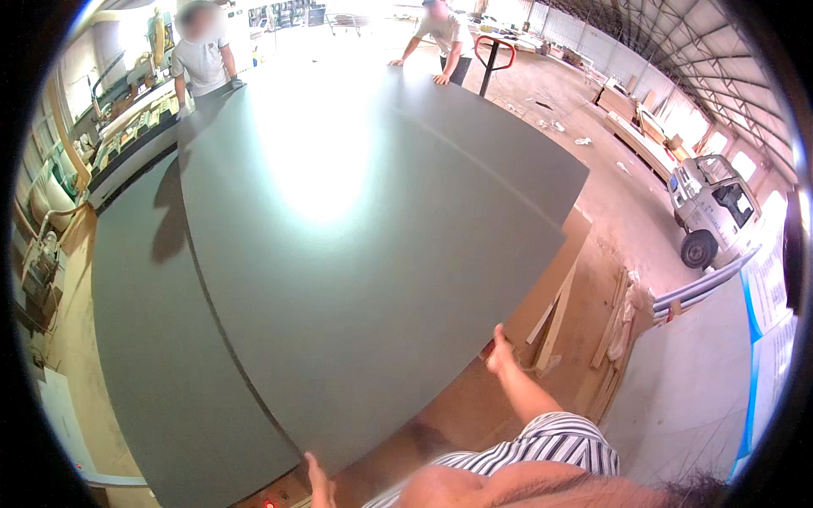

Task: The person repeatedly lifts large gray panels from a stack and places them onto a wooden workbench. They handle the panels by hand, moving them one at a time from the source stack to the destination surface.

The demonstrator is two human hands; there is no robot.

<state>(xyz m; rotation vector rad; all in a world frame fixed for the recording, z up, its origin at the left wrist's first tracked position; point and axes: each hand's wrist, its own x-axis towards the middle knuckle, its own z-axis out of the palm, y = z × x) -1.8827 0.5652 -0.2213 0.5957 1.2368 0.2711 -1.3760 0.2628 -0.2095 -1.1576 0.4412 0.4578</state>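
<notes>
A large smooth dark-grey panel stretches from my hands to the far side, with a bright glare on its upper half. My right hand grips its right near edge, thumb side up and fingers tucked under. At the near left corner, my left hand holds the edge; its fingers are mostly hidden beneath. Left of this panel and partly covered by it lies another grey panel. Across from me, one person has both hands on the panel's far edge, and another person stands at its far left corner.
Behind the far right person stands a red pallet-truck handle. Wood strips and brown boards lie to the right. Farther right is a white truck. A long machine runs along the left, and white scraps litter the floor.
</notes>
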